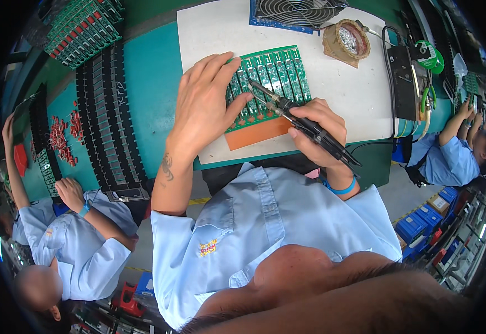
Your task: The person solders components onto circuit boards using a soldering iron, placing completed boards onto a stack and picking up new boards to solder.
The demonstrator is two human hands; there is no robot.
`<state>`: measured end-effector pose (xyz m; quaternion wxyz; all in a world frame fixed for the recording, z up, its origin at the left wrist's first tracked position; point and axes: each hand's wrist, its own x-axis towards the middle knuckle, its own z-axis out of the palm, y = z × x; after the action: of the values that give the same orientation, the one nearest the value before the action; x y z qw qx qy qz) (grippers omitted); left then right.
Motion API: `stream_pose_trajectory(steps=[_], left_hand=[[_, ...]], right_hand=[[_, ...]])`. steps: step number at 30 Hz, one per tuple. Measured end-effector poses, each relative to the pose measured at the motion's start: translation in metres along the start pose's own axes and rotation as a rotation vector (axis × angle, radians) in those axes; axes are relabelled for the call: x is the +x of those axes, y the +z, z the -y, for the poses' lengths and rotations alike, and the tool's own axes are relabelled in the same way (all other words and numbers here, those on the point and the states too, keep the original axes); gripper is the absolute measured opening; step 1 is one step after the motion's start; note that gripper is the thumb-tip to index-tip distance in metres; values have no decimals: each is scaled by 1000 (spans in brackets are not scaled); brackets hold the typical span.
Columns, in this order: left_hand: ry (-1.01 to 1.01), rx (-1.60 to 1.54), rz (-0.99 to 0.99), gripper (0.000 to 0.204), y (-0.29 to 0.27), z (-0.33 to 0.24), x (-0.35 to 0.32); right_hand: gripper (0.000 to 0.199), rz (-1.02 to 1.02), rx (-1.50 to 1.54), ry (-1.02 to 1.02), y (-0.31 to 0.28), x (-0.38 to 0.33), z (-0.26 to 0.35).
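A green circuit board panel (276,72), divided into several narrow strips, lies on a white sheet (209,28) in front of me. My left hand (206,97) rests over its left side, the fingers stretched out toward the far edge and the thumb apart on the strips. In my right hand (321,125) is a black soldering iron (315,131), gripped like a pen. Two thin metal prongs at its front end reach the middle of the panel near my left thumb. An orange-brown board (259,134) shows under the panel's near edge.
Beyond the panel stand a fan (298,10) and a tan pot (347,42) of silvery bits. A black tool stand (403,78) is at the right. Black slotted rails (106,111) and red parts (62,139) lie left. Co-workers sit on both sides.
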<state>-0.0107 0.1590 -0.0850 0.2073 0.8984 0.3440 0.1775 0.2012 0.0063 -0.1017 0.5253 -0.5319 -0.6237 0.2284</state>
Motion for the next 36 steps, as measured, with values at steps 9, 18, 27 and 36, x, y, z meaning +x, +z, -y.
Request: stream_pose_trajectory(steps=[9, 18, 27, 36], left_hand=[[-26, -6, 0, 56, 0, -1, 0], [-35, -13, 2, 57, 1, 0, 1], [-23, -21, -20, 57, 2, 2, 0], [-16, -20, -27, 55, 2, 2, 0]], right_hand=[[41, -32, 2, 37, 2, -1, 2], [40, -25, -17, 36, 2, 0, 3], [38, 4, -26, 15, 1, 1, 2], [38, 5, -19, 19, 1, 1, 2]])
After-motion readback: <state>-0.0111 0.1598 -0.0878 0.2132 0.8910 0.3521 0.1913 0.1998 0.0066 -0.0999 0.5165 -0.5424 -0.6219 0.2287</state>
